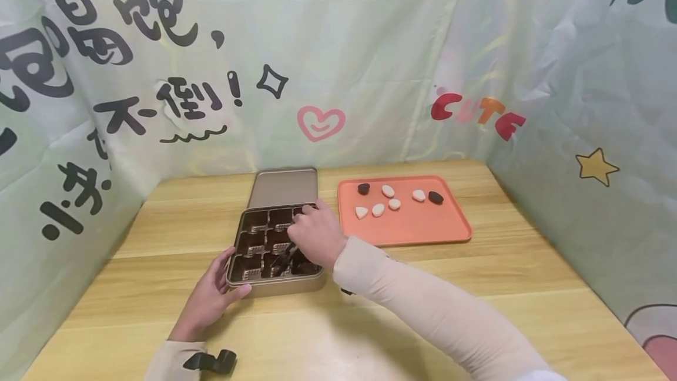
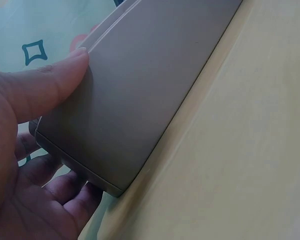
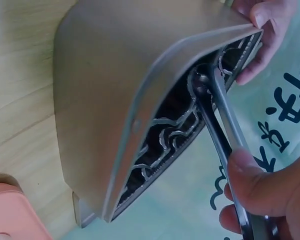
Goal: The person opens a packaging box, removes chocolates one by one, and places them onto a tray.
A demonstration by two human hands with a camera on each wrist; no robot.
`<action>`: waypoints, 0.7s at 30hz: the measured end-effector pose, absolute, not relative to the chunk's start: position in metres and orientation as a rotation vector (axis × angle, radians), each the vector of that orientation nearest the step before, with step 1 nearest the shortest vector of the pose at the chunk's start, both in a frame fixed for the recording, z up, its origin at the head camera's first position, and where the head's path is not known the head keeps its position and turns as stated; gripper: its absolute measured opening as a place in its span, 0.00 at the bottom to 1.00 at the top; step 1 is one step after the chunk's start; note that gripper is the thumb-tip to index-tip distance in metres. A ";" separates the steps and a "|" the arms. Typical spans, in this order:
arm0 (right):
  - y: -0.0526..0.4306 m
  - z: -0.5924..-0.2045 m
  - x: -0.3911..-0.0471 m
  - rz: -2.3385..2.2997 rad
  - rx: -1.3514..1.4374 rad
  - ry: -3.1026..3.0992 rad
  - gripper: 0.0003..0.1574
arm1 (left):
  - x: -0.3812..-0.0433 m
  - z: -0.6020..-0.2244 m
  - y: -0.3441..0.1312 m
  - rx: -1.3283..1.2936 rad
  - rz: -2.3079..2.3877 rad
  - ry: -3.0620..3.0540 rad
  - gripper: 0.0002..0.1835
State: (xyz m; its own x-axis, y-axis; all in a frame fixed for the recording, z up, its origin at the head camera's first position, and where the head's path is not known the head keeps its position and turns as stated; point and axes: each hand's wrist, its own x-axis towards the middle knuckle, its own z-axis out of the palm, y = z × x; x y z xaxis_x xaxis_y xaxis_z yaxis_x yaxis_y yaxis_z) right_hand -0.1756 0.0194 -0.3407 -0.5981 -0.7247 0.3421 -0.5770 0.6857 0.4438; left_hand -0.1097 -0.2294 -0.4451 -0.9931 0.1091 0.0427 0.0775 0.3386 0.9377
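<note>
A metal tin (image 1: 288, 288) with a brown divided insert stands at the middle left of the table. My left hand (image 1: 207, 297) grips its near left corner, the thumb (image 2: 65, 82) on the front wall and the fingers along the left side. My right hand (image 1: 319, 234) holds small dark metal tongs (image 3: 222, 117), thumb pressed on one arm. The tongs slope down into the near middle compartment. In the right wrist view their rounded ends are inside the tin, and I cannot tell whether they pinch anything.
Behind the tin lies its flat lid (image 1: 284, 188). To the right, a coral tray (image 1: 418, 227) carries several white pieces (image 1: 378, 210) and dark pieces (image 1: 436, 197) toward its back. A printed curtain (image 1: 370, 63) surrounds the wooden table (image 1: 296, 340).
</note>
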 end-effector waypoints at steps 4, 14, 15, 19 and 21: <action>0.021 -0.337 -0.176 -0.370 0.993 -2.404 0.15 | -0.110 -0.446 -0.230 0.180 1.797 2.535 0.51; 0.033 -0.326 -0.177 -0.267 0.946 -2.444 0.11 | -0.109 -0.445 -0.230 0.200 1.795 2.543 0.52; 0.035 -0.325 -0.177 -0.265 0.938 -2.449 0.09 | -0.109 -0.445 -0.230 0.202 1.794 2.543 0.51; 0.042 -0.323 -0.177 -0.263 0.927 -2.474 0.10 | -0.110 -0.446 -0.230 0.200 1.782 2.553 0.51; 0.044 -0.322 -0.177 -0.255 0.931 -2.479 0.11 | -0.110 -0.446 -0.230 0.193 1.785 2.551 0.51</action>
